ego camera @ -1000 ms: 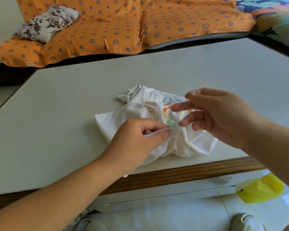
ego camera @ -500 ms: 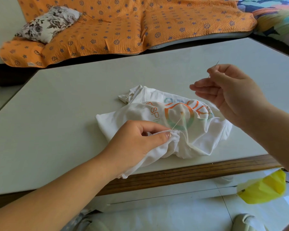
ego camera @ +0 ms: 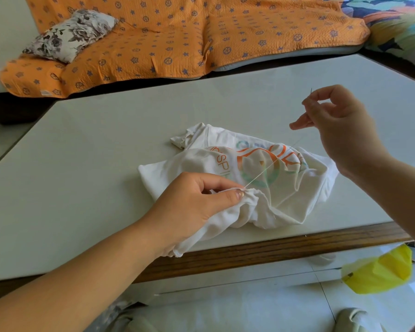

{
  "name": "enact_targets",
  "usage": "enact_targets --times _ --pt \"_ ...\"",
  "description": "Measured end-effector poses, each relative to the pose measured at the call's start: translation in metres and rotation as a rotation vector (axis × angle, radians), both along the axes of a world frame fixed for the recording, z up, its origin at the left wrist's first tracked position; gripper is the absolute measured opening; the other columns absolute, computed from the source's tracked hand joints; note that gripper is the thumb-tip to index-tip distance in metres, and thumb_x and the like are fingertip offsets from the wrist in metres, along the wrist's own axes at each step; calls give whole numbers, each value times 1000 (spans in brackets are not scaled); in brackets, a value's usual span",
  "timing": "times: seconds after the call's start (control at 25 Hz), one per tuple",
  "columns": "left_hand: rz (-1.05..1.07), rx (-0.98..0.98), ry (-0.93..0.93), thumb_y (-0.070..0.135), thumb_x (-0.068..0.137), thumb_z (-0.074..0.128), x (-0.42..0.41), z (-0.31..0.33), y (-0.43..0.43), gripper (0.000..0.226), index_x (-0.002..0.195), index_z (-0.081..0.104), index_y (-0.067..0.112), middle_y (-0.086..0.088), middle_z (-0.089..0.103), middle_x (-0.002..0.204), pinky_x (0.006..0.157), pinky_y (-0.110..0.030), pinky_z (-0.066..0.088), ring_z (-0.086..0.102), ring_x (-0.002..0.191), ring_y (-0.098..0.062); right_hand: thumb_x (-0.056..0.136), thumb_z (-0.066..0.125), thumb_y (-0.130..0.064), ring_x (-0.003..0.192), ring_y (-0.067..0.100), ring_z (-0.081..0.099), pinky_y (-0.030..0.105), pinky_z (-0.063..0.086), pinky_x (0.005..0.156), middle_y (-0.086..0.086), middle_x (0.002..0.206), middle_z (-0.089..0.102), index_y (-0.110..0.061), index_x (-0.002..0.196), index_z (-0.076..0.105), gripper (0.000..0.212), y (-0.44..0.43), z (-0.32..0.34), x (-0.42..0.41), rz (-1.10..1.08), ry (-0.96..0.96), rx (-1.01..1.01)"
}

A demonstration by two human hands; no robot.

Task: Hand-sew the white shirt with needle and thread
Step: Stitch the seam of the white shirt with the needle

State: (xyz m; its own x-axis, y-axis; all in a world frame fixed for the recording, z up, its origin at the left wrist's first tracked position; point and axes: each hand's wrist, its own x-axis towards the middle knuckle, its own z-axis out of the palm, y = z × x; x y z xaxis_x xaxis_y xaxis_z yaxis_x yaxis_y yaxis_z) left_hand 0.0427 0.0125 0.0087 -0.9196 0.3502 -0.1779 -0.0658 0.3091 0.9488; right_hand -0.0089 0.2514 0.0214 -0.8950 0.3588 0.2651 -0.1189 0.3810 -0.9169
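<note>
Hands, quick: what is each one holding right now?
Left hand: closed, pinching a fold of the white shirt.
Right hand: closed, pinching the needle, with the thread stretched to the shirt.

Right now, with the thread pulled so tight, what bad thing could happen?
The thread runs taut from the right hand to the fold the left hand pinches. A harder pull might snap it or bunch the shirt. The needle pokes out above that right hand, so it could prick someone leaning close.
</note>
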Motion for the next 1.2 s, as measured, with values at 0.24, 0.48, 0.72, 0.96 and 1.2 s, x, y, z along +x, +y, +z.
enact_targets --times 0.24,0.48,0.72,0.96,1.2 --pt "25 -3 3 28 85 72 0 3 0 8 88 80 31 -3 76 92 88 -26 53 70 97 -19 96 56 -16 51 17 66 30 48 45 -5 78 74 -22 86 59 12 -31 13 39 362 -195 205" --pt "7 -17 18 27 90 67 -1 1 -3 13 94 79 27 5 77 96 98 -37 52 70 100 -12 94 56 -18 52 15 68 19 54 57 2 61 71 -23 90 66 12 -47 12 73 577 -360 258" --pt "15 -73 108 26 88 68 -1 3 -5 12 86 79 31 8 77 88 85 -27 56 71 90 -10 90 58 -9 57 13 70 9 47 60 1 61 72 -27 88 73 24 -42 12 71 602 -360 228" --pt "24 -98 132 27 89 69 -1 5 -4 11 85 78 32 1 77 89 89 -38 55 70 93 -22 87 60 -8 59 12 70 13 51 65 1 63 73 -24 85 74 21 -39 12 68 647 -398 224" --pt "30 -79 114 28 87 70 -2 5 -5 9 87 78 29 5 77 89 89 -33 56 71 93 -18 87 60 -9 59 10 70 11 49 65 0 64 74 -26 86 74 22 -39 12 67 648 -405 218"
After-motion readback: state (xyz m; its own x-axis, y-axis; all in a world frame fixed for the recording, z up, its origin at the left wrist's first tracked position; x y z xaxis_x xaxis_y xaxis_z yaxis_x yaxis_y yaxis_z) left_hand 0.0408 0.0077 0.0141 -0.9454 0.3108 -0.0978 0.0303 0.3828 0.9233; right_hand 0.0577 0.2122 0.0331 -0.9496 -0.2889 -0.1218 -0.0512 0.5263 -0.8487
